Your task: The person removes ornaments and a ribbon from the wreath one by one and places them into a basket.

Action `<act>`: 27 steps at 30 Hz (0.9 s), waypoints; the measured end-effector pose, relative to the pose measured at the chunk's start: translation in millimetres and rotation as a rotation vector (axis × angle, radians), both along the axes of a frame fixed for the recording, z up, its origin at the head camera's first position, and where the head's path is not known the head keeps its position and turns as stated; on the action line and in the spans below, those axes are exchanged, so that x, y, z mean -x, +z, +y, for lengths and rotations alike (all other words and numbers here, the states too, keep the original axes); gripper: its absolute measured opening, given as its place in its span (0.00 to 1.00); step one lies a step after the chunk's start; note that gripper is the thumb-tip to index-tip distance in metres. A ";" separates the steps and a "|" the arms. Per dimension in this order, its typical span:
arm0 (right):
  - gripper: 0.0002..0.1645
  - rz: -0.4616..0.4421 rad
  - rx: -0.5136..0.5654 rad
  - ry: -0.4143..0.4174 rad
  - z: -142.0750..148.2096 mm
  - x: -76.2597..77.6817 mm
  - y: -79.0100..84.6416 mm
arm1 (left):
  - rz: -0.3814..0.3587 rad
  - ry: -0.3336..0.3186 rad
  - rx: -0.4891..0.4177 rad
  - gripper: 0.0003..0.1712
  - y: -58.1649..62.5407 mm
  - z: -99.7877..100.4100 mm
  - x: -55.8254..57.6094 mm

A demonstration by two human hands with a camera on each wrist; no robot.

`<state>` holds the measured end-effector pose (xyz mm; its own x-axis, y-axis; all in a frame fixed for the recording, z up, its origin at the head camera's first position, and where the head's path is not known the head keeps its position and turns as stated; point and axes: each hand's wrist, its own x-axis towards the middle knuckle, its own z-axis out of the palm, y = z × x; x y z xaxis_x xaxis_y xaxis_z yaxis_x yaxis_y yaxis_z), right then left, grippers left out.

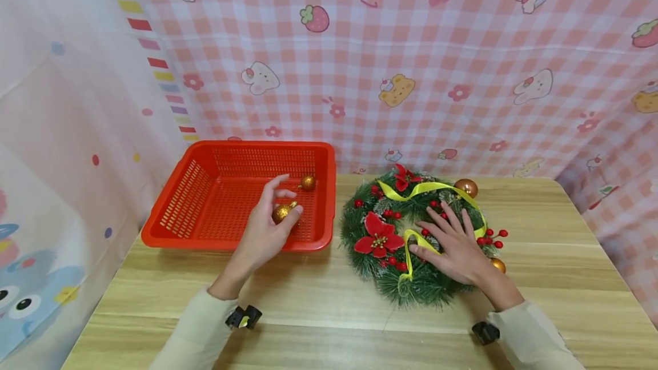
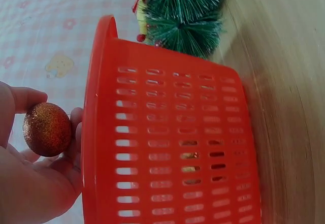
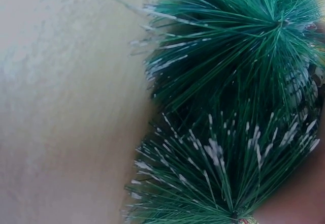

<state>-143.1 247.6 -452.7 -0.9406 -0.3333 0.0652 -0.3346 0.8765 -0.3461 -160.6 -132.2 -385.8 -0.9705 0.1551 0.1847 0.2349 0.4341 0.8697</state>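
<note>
My left hand (image 1: 267, 224) holds a glittery gold bauble (image 1: 284, 213) between thumb and fingers, above the near right part of the red plastic basket (image 1: 205, 242). The left wrist view shows the same bauble (image 2: 47, 129) beside the basket wall (image 2: 167, 127). A second gold bauble (image 1: 307, 182) lies inside the basket near its right wall. With fingers spread, my right hand (image 1: 454, 247) rests on the right side of a green wreath (image 1: 360, 261). A yellow ribbon (image 1: 426, 187) lies loosely over the wreath, and part of it runs beneath the right hand.
On the wreath are red poinsettias (image 1: 379, 235), red berries (image 1: 492, 238), a copper ball (image 1: 466, 188) and an orange-gold ball (image 1: 497, 265). The wreath stands just right of the basket on a wooden table (image 1: 329, 324). A pink checked curtain (image 1: 334, 73) hangs behind.
</note>
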 end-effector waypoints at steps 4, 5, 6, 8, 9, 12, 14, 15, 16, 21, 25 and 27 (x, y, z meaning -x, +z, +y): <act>0.38 0.003 0.000 -0.002 0.0 0.1 -0.3 | 0.013 0.033 0.056 0.37 -0.8 -1.3 3.0; 0.38 0.003 0.000 -0.003 -0.1 0.1 -0.3 | 0.021 0.046 0.087 0.38 -1.2 -1.7 3.6; 0.38 0.003 0.000 -0.004 -0.1 0.2 -0.4 | 0.030 0.060 0.119 0.39 -1.7 -2.0 4.0; 0.38 0.002 0.001 -0.005 -0.2 0.2 -0.5 | 0.057 0.084 0.187 0.42 -3.0 -2.4 4.2; 0.38 0.002 0.001 -0.007 -0.3 0.1 -0.6 | 0.068 0.092 0.218 0.43 -3.6 -2.2 3.9; 0.38 0.004 0.001 -0.011 -0.6 -0.3 -0.6 | 0.092 0.086 0.246 0.43 -5.7 0.6 2.3; 0.38 0.006 0.001 -0.013 -1.2 -0.2 -1.4 | 0.114 0.068 0.250 0.41 -7.1 4.4 1.0; 0.38 0.006 0.002 -0.013 -1.7 0.0 -1.7 | 0.124 0.055 0.255 0.40 -8.0 6.6 0.5; 0.38 0.004 0.002 -0.014 -1.8 -1.0 -2.2 | 0.132 0.041 0.261 0.40 -9.7 9.6 -0.4; 0.38 -0.003 0.014 -0.022 -4.5 -5.2 -4.3 | 0.137 -0.029 0.331 0.38 -16.7 24.7 -5.1; 0.38 0.007 0.034 -0.059 -9.6 -7.8 -4.8 | 0.097 -0.050 0.423 0.37 -20.3 35.5 -5.8; 0.39 0.008 0.042 -0.098 -13.3 -8.9 -4.6 | 0.088 -0.046 0.484 0.38 -21.6 39.9 -5.0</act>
<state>-134.2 234.3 -457.3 -0.9679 -0.2365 0.0849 -0.2508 0.8899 -0.3810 -155.5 -92.3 -407.3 -0.9447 0.2854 0.1615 0.3264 0.7712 0.5465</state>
